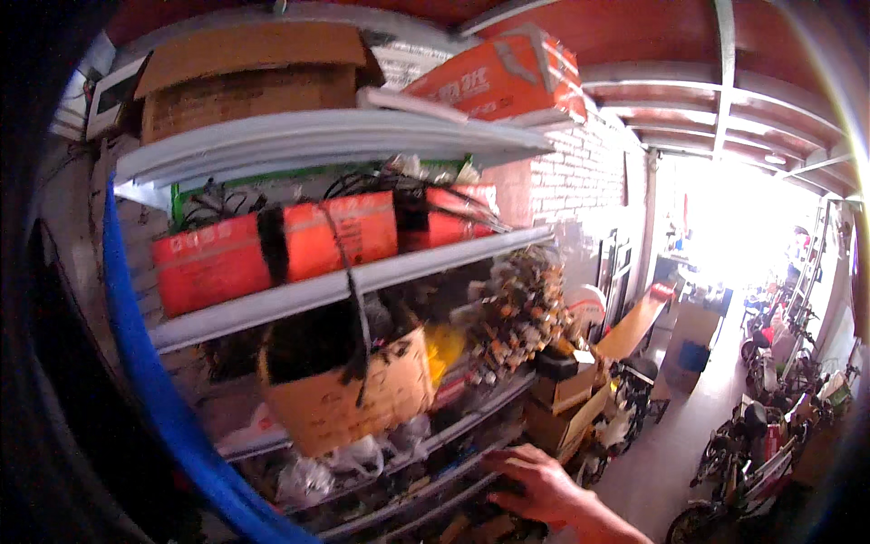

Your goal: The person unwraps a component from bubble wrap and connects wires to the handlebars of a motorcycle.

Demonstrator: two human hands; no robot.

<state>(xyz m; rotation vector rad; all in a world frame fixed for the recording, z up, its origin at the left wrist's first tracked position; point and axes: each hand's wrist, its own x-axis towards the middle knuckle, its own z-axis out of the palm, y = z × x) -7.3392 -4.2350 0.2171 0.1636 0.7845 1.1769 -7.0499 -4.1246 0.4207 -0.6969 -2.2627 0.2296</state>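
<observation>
My right hand (539, 485) reaches in from the lower right, fingers apart and slightly bent, near the edge of a lower metal shelf (435, 485); whether it touches it I cannot tell. Just above lie crumpled plastic bags (304, 476), a cardboard box (344, 417) with a black strap hanging over it, a yellow bag (444, 354) and a dense bundle of small parts (521, 313). Higher up, red boxes (208, 272) stand on a white shelf, with cables behind them. A large cardboard box (245, 100) and an orange box (489, 91) top the rack. My left hand is out of view.
A blue upright (145, 354) borders the rack at the left. To the right, open cartons (566, 417) crowd the rack's end and a walkway (639, 471) runs toward a bright opening. Several bicycles or scooters (761, 435) line the right side.
</observation>
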